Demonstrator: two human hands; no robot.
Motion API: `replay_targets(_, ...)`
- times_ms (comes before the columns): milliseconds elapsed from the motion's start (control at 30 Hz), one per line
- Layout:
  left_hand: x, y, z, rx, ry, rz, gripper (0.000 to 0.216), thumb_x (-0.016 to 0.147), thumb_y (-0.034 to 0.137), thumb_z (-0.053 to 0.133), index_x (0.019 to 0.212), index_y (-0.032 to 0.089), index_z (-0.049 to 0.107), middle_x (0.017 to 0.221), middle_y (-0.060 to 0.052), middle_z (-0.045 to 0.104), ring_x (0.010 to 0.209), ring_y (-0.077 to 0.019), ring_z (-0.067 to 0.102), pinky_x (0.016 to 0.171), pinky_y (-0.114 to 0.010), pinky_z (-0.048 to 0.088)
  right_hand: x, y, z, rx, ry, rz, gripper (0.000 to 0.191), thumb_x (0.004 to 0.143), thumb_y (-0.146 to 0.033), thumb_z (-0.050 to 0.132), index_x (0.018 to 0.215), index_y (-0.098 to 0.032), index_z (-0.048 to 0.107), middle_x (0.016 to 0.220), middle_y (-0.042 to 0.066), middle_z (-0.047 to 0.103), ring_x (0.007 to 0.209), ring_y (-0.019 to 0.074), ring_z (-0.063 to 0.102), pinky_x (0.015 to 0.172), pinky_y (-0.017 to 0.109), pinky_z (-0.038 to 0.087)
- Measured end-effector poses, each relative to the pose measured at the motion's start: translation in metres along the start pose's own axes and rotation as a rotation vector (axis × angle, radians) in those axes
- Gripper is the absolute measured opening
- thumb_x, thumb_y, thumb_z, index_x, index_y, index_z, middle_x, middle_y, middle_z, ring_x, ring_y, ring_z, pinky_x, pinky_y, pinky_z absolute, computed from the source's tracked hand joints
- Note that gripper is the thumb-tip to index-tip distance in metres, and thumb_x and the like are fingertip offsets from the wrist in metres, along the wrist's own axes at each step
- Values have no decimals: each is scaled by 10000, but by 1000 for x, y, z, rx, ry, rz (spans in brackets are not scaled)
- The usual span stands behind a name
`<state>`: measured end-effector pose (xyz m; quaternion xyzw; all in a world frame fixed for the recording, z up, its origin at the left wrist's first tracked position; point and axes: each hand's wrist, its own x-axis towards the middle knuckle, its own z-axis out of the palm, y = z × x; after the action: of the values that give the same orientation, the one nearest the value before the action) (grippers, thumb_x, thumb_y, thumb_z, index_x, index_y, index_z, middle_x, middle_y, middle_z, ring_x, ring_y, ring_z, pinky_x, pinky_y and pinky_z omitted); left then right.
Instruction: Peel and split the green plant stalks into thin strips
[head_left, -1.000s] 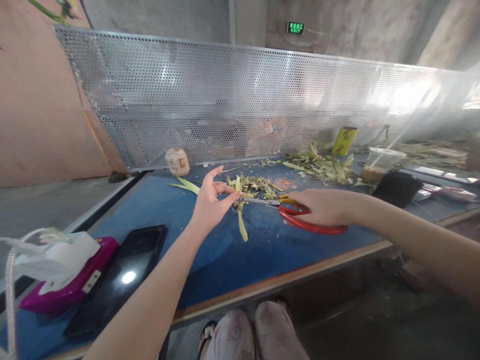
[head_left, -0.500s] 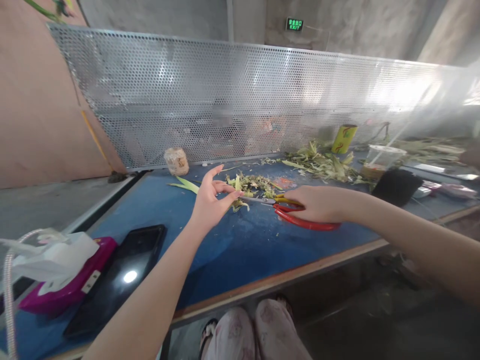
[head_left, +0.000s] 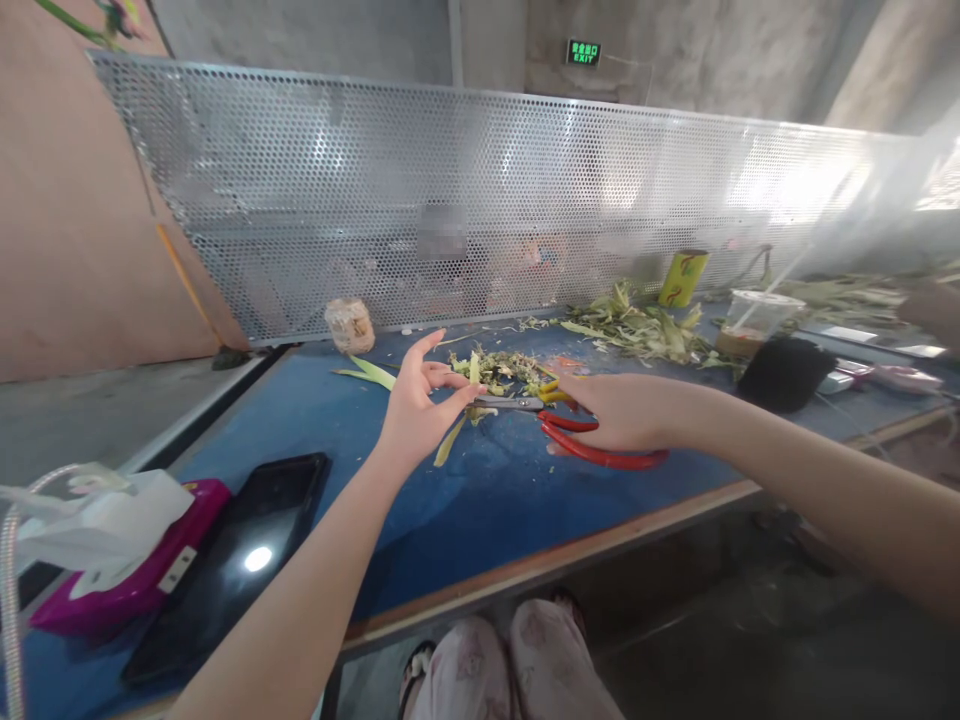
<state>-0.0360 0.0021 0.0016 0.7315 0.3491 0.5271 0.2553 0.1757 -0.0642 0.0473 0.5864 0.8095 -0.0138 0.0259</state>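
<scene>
My left hand (head_left: 420,400) pinches a narrow pale-green strip of leaf or husk (head_left: 475,368) between thumb and forefinger, the other fingers lifted. Another strip (head_left: 450,443) slants down below those fingertips. My right hand (head_left: 626,408) grips scissors (head_left: 600,453) with red and yellow handles. Their grey blades point left and reach the left fingertips; whether the tips touch the strip is hard to make out. Behind the hands lies a small heap of green plant scraps (head_left: 514,368). A longer green leaf (head_left: 371,373) rests left of my left hand.
A phone (head_left: 240,550) and a magenta tissue box (head_left: 161,565) lie at the near left. A wrapped roll (head_left: 349,325) stands at the back. Farther right are dry husks (head_left: 645,330), a yellow box (head_left: 683,278) and a plastic cup (head_left: 761,318). A perforated metal screen (head_left: 480,200) borders the table.
The scissor handles have spread farther apart, and the scissors sit slightly farther left. A pale strip now slants downward below my left fingertips. My left hand keeps its pinch.
</scene>
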Motion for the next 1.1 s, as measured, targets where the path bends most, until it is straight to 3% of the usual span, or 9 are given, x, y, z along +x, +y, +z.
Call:
replay_targets(433,-3,4,1,125,-1,98,685,657,302,639,1243,138,325,651,-19,651,939,-185,517,890,-356,348,9,-11,-5,-13,7,-20,563,672,-622,412,962,-156,537,886,111,628,695,227,577,533,281,371)
replay_targets(667,0,-2,-1,61,99,45,655,638,307,655,1200,150,357,660,-20,656,916,-191,537,890,-384,345,10,-11,-6,-17,-15,2,523,712,-623,349,812,-172,593,771,89,630,613,199,564,497,272,361)
replay_targets(800,1,-3,-2,-29,98,-22,629,635,323,654,1164,140,366,664,-25,657,928,-198,545,888,-399,346,7,-12,-4,-44,25,-1,587,681,-670,351,869,-165,584,812,106,633,653,229,578,514,289,372)
replay_targets(967,2,-2,-4,63,97,-13,652,621,322,662,1175,148,365,672,-25,663,930,-204,543,899,-408,330,2,-4,1,-5,52,-27,659,649,-673,408,1026,-143,518,919,126,628,746,265,589,576,317,404)
replay_targets(1100,1,-1,-4,89,83,4,636,635,316,651,1178,154,362,666,-17,655,917,-202,546,893,-405,336,-3,7,2,34,18,-18,645,659,-674,402,1044,-167,505,967,119,618,785,263,587,617,323,415)
